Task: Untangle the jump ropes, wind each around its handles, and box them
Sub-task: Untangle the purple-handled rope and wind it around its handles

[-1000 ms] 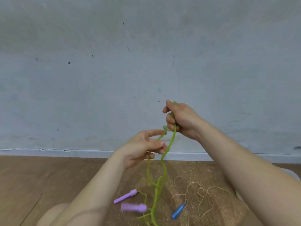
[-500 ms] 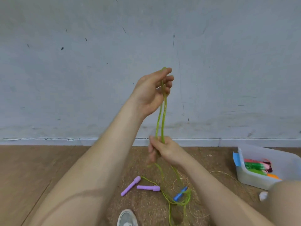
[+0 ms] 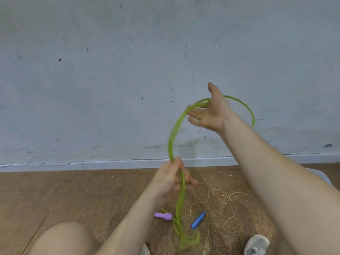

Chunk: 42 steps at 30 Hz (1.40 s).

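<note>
A green jump rope [image 3: 173, 133] arcs up from my left hand [image 3: 172, 174], which grips its doubled strands low in the middle. The loop passes over my right hand [image 3: 207, 113], held higher with palm open and fingers straight, and curves down past it on the right. The rope's lower part hangs to the floor beside one purple handle [image 3: 163, 216]. A thin tan rope [image 3: 227, 199] with a blue handle [image 3: 198, 219] lies loose on the floor below my right arm.
Brown floor meets a grey wall [image 3: 110, 89] close ahead. A pale corner of the plastic box [image 3: 321, 178] shows behind my right forearm. My shoe [image 3: 256, 242] and my knee [image 3: 62, 238] sit at the bottom edge.
My left hand dropped from high to low on the green rope. My right hand rose, opened, and now carries the loop over its palm. The view turned left, hiding most of the box.
</note>
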{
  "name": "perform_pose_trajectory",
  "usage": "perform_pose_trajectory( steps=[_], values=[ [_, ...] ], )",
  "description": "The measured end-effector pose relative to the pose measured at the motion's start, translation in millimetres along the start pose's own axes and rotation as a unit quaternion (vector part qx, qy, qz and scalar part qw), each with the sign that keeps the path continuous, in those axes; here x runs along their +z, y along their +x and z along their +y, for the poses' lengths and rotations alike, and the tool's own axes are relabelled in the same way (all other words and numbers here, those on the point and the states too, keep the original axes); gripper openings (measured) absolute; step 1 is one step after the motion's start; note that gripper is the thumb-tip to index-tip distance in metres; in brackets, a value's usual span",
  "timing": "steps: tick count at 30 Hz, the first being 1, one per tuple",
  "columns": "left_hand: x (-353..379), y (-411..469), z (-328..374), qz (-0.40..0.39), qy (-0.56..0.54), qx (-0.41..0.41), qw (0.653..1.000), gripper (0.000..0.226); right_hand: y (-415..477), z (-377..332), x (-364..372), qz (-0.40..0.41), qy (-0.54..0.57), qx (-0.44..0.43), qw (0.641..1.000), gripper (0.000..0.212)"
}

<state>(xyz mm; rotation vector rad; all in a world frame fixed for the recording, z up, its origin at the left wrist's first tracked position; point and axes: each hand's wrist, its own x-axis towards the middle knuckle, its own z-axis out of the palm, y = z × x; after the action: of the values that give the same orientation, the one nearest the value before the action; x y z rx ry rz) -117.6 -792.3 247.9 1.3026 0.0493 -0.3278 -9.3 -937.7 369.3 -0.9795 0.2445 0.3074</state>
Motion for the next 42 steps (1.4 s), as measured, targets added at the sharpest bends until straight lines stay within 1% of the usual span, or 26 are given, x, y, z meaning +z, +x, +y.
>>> perform_pose_trajectory(
  steps=[1,3,5,6,8,11,12,13,14,16,17,19,20,22,24,26,27,29,30,31,33,35,37,39,40,42],
  values=[
    [3,6,18,0.035,-0.097,0.011,0.995,0.035,-3,14,-9,-0.027,-0.119,0.011,0.992,0.088],
    [12,20,58,0.061,-0.227,0.039,0.971,0.036,-17,56,-25,-0.184,-0.248,0.063,0.949,0.101],
    [22,34,93,0.061,-0.293,0.053,0.953,0.035,-35,100,-40,-0.334,-0.301,0.103,0.887,0.076],
    [26,41,107,0.057,-0.313,0.055,0.947,0.034,-42,121,-46,-0.362,-0.329,0.101,0.866,0.054],
    [28,55,128,0.071,-0.333,0.057,0.939,0.028,-49,158,-58,-0.325,-0.398,0.055,0.856,0.021],
    [19,68,155,0.101,-0.308,0.076,0.943,0.022,-52,186,-68,-0.209,-0.504,-0.023,0.838,0.028],
    [14,70,159,0.104,-0.283,0.078,0.950,0.020,-53,186,-67,-0.178,-0.514,-0.037,0.838,0.032],
    [10,68,159,0.113,-0.222,0.079,0.965,0.016,-55,180,-63,-0.148,-0.490,-0.039,0.858,0.034],
    [4,65,154,0.123,-0.126,0.075,0.981,0.014,-58,169,-57,-0.121,-0.432,-0.033,0.893,0.033],
    [-10,50,127,0.136,0.045,0.044,0.989,0.038,-58,141,-39,-0.076,-0.274,-0.023,0.959,0.031],
    [-18,38,107,0.117,0.089,0.039,0.988,0.052,-55,125,-31,-0.057,-0.210,-0.032,0.975,0.031],
    [-26,13,66,-0.003,0.120,0.027,0.992,0.067,-48,94,-13,-0.042,-0.115,-0.048,0.991,0.029],
    [-26,3,47,-0.065,0.142,0.012,0.988,0.065,-43,83,-5,-0.048,-0.077,-0.046,0.995,0.028],
    [-21,-9,7,-0.139,0.247,-0.004,0.959,0.045,-33,63,11,-0.060,0.001,-0.027,0.998,0.026],
    [-12,-15,-23,-0.160,0.313,-0.012,0.936,0.027,-25,46,22,-0.050,0.093,-0.029,0.994,0.028],
    [-6,-19,-35,-0.133,0.246,-0.046,0.959,0.028,-15,35,19,-0.023,0.143,-0.041,0.989,0.029],
    [-5,-20,-34,-0.107,0.196,-0.052,0.973,0.028,-14,33,14,-0.001,0.107,-0.037,0.994,0.031],
    [0,-18,-18,-0.046,0.122,-0.019,0.991,0.027,-16,44,-8,0.029,-0.101,-0.005,0.994,0.056],
    [3,-16,-4,-0.016,0.086,0.009,0.996,0.026,-22,56,-20,0.011,-0.201,0.029,0.979,0.069],
    [6,-12,10,0.015,0.061,0.042,0.997,0.025,-30,68,-31,-0.037,-0.250,0.081,0.964,0.076],
    [12,-3,38,0.074,0.053,0.089,0.992,0.026,-52,89,-42,-0.193,-0.222,0.183,0.938,0.069],
    [10,7,52,0.105,0.099,0.109,0.983,0.029,-65,97,-50,-0.300,-0.199,0.211,0.909,0.058],
    [4,17,56,0.119,0.120,0.116,0.979,0.032,-65,96,-52,-0.280,-0.208,0.181,0.919,0.050],
    [-1,26,61,0.131,0.088,0.112,0.981,0.031,-61,95,-46,-0.213,-0.245,0.118,0.938,0.032],
    [-2,29,64,0.126,0.068,0.106,0.984,0.032,-58,94,-42,-0.186,-0.254,0.083,0.945,0.021],
    [-6,32,65,0.072,0.082,0.066,0.992,0.042,-50,89,-33,-0.146,-0.190,0.029,0.971,0.007]
  ],
)
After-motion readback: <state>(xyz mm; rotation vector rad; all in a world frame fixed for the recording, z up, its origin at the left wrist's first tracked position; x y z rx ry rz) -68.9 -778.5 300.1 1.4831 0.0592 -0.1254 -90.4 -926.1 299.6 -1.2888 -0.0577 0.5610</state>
